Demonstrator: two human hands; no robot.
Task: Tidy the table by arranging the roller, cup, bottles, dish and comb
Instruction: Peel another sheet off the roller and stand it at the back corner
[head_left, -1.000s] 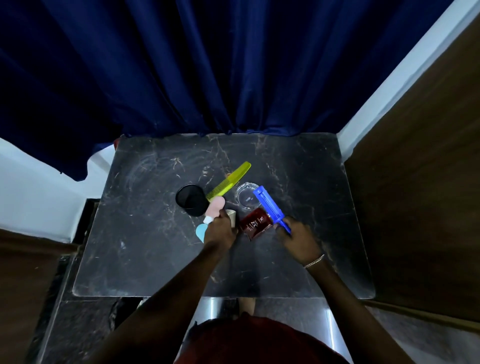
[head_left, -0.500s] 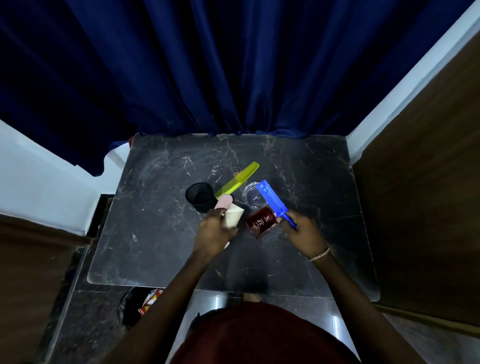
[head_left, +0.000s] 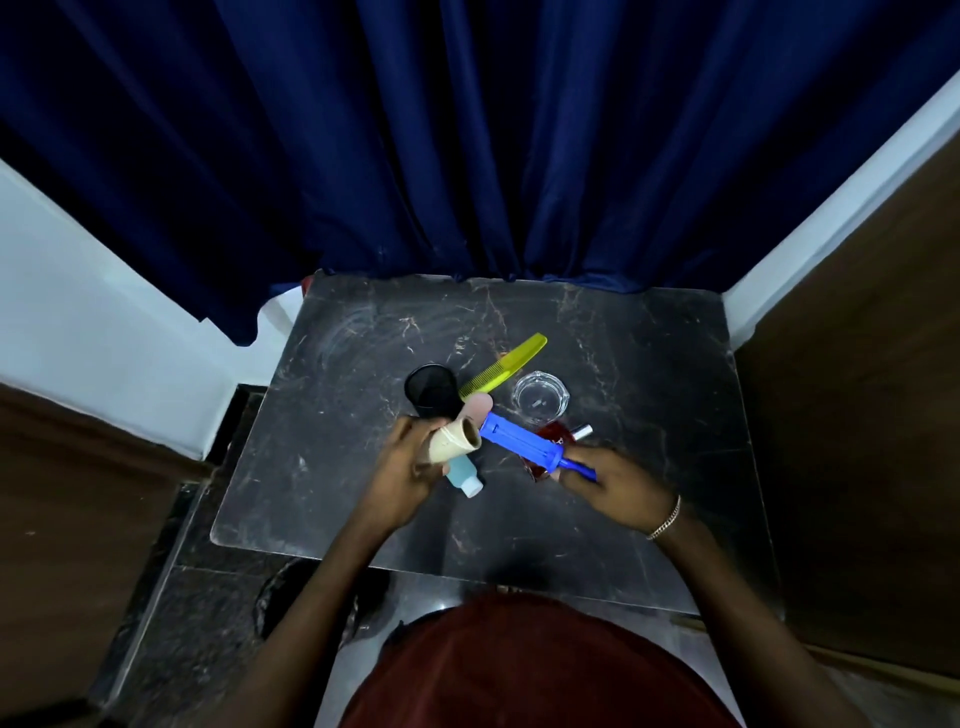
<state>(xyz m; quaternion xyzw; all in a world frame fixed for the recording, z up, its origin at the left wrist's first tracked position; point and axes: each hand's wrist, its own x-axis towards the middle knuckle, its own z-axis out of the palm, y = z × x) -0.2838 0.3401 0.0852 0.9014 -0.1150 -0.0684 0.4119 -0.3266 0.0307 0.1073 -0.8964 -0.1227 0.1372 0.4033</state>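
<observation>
My left hand (head_left: 402, 467) grips a beige cardboard roll (head_left: 452, 440), its open end turned toward the blue roller. My right hand (head_left: 613, 486) holds the blue roller (head_left: 524, 446) by its handle, the blue tip almost touching the roll's mouth. A light blue bottle (head_left: 462, 475) with a pink top (head_left: 477, 406) lies under the roll. A dark red bottle (head_left: 553, 434) lies beneath the roller. The black cup (head_left: 431, 387), yellow-green comb (head_left: 504, 371) and clear glass dish (head_left: 541, 397) stand behind, on the dark marble table (head_left: 649, 374).
A dark blue curtain (head_left: 467, 145) hangs right behind the table. A brown wooden panel (head_left: 857, 389) borders its right side, a white wall (head_left: 104, 332) the left. The objects crowd the table's middle, with bare marble around them.
My left hand lifted the beige roll off the table and turned its open end rightward. My right hand swung the blue roller left, its tip now at the roll's mouth.
</observation>
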